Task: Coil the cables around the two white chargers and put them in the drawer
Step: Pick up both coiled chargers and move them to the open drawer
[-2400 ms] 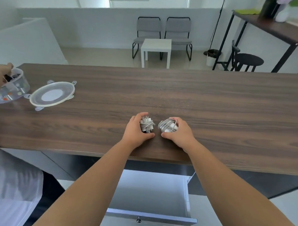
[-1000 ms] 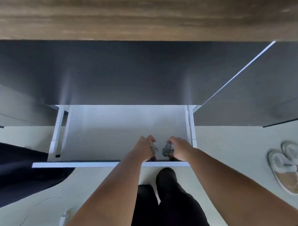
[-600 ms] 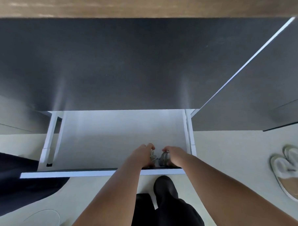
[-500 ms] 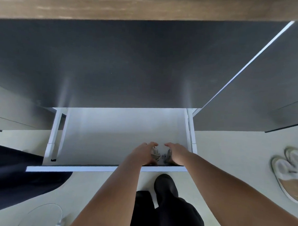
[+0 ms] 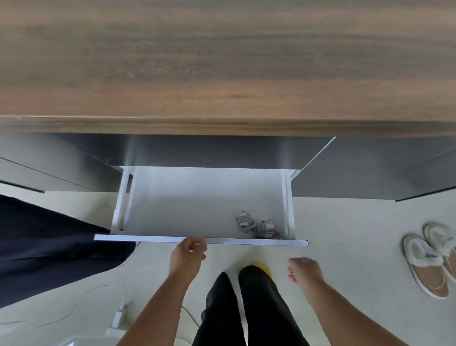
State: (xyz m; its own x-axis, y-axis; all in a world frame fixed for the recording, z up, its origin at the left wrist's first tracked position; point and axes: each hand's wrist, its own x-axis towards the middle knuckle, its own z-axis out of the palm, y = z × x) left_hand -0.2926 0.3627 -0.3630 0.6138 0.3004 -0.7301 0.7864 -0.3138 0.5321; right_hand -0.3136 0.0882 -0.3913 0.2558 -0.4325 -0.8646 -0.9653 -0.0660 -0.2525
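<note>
**Head view: chargers lie in the open drawer**

Both white chargers (image 5: 257,225), cables wound round them, lie touching in the front right corner of the white drawer (image 5: 194,197), which stands pulled out under the wooden tabletop (image 5: 226,55). The left hand (image 5: 189,255) curls loosely at the drawer's front edge, holding nothing. The right hand (image 5: 305,270) hangs loosely curled and empty. Slippers (image 5: 432,257) sit on the floor.
</note>
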